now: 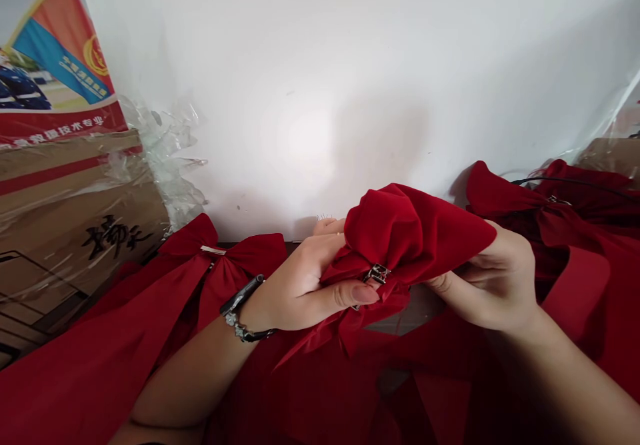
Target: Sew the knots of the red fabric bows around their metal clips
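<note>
Both hands hold a red velvet bow [400, 225] up in front of the white wall. My left hand [305, 285], with dark bands and a floral bracelet at the wrist, is closed around the bow's gathered middle. Its thumb lies beside a small silvery clasp [376, 274] there. At the bow's right loop, my right hand [493, 282] grips the cloth between thumb and fingers; most of those fingers are hidden behind it. Long red tails hang below the bow.
A finished-looking red bow [215, 248] with a pale band lies at left, another red bow [550, 195] at right. Cardboard boxes [60, 198] with clear plastic wrap [170, 145] stand at left beneath a poster [60, 52]. The white wall [280, 85] rises behind.
</note>
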Available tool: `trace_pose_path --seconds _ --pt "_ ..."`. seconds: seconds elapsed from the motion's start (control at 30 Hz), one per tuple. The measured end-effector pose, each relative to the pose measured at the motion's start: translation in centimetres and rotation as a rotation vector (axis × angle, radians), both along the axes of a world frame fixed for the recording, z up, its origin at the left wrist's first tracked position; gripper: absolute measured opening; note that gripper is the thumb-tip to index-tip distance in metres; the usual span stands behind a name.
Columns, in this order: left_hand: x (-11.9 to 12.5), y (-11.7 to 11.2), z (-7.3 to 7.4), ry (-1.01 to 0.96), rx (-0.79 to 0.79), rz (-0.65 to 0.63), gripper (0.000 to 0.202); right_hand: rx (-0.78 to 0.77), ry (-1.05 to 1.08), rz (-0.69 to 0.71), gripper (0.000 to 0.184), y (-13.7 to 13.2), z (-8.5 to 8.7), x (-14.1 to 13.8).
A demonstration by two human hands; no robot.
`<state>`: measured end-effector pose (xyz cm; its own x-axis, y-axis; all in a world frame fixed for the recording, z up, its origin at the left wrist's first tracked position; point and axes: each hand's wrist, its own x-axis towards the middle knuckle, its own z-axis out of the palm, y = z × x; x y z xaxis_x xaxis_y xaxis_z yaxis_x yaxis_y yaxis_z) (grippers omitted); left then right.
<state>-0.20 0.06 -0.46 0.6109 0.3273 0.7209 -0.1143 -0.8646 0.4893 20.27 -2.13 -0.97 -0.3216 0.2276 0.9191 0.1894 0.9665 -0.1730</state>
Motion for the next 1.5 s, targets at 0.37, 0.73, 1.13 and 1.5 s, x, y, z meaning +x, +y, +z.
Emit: trace_pose_path --seconds 0.37,0.73,1.13,1.5 --pt "-0.4 -0.4 0.2 0.041 0.057 0.051 0.021 0.026 0.001 -0.062 0.020 -0.3 -0.1 -0.4" --pt "-0.4 -0.9 0.2 0.062 0.032 0.093 0.021 -0.017 0.052 0.053 0.016 -0.1 0.0 -0.9" --pt "0.0 -0.9 0.4 0.030 -0.050 -0.001 0.021 -0.056 0.104 0.103 0.017 0.5 -0.3 -1.0" --pt "0.0 -0.3 -0.1 -0.027 -0.006 -0.035 0.026 -0.034 0.124 0.070 0.016 -0.1 -0.4 -1.6"
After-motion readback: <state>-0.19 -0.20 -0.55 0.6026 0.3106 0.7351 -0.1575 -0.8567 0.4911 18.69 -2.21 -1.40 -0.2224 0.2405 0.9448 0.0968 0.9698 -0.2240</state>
